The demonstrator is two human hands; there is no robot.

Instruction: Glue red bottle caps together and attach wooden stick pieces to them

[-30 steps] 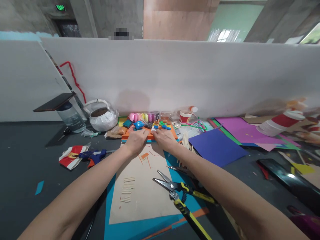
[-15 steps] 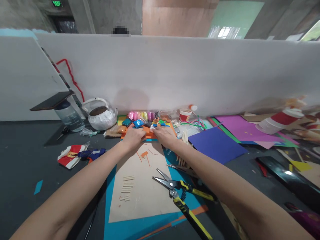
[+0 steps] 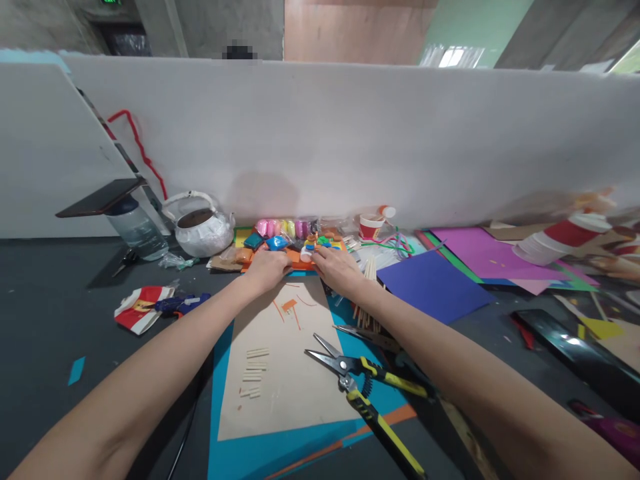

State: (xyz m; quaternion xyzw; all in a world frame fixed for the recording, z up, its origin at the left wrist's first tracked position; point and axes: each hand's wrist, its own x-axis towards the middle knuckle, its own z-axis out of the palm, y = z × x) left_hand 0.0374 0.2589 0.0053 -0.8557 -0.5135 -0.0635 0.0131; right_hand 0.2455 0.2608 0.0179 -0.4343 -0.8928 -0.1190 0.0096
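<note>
My left hand (image 3: 270, 267) rests at the front edge of an orange sheet (image 3: 300, 265), its fingers curled in; whatever they hold is hidden. To its right, my right hand (image 3: 339, 268) reaches over the same sheet with bent fingers slightly apart, close to a small white piece (image 3: 306, 255). Small blue, green and orange pieces (image 3: 324, 241) lie just behind its fingertips. Behind my left hand are blue (image 3: 277, 242) and teal (image 3: 253, 240) clay packets. Nearer me, a beige sheet (image 3: 295, 407) carries short cut sticks (image 3: 254, 373) and orange paper scraps (image 3: 289, 305).
Yellow-handled shears (image 3: 345, 365) lie open beneath my right forearm, beside wooden sticks (image 3: 367, 310). At left stand a white wrapped basket (image 3: 207, 237) and a bottle (image 3: 137, 233); a blue glue gun (image 3: 183, 305) lies nearer. Purple paper (image 3: 435, 287) and a phone (image 3: 575, 353) lie right.
My right hand has drawn slightly right, away from the white piece, which now shows more fully. The left hand stays about where it was. The view has tilted slightly.
</note>
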